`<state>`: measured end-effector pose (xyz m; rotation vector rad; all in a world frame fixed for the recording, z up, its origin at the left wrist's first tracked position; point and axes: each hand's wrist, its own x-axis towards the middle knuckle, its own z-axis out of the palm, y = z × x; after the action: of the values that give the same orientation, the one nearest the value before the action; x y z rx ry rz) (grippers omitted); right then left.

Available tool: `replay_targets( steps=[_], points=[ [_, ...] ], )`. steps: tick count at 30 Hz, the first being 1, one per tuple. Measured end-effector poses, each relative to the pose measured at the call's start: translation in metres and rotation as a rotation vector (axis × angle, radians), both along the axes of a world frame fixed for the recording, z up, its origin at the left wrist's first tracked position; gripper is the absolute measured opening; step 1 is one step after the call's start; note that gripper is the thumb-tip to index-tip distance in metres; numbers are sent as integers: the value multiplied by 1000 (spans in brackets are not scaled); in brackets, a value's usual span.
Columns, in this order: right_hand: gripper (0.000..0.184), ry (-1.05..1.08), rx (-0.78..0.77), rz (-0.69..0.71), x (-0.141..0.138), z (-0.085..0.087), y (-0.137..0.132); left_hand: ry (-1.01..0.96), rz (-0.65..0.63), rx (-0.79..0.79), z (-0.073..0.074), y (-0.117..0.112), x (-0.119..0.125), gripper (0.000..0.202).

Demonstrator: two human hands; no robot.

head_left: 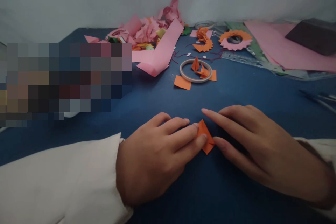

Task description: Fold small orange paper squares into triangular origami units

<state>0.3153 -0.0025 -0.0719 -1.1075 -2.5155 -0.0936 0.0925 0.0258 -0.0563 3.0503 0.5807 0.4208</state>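
Observation:
A small folded orange paper piece [206,140] lies on the blue table top [236,91] between my two hands. My left hand [157,154] rests palm down, its fingertips pressed on the paper's left edge. My right hand [252,140] lies flat, with its thumb tip touching the paper's right corner and its forefinger stretched out just above the piece. Both wrists wear white sleeves.
Farther back sit a tape ring [195,71] with folded orange pieces in it, an orange square [182,82], a pink paper strip [160,54], a heap of pink scraps [147,29], an orange-and-pink paper wreath [235,39], pink sheets [286,47] and a dark box [313,35]. Scissors [319,98] lie right.

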Motion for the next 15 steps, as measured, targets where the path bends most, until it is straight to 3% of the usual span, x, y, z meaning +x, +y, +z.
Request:
replay_targets(
  steps=[11,15],
  points=[
    [15,82,-34,187,-2,6,-1,-12,-13,-3,0,1,1,30],
    [22,108,-88,232,0,9,-5,-19,-21,-30,1,1,0,29]
  ],
)
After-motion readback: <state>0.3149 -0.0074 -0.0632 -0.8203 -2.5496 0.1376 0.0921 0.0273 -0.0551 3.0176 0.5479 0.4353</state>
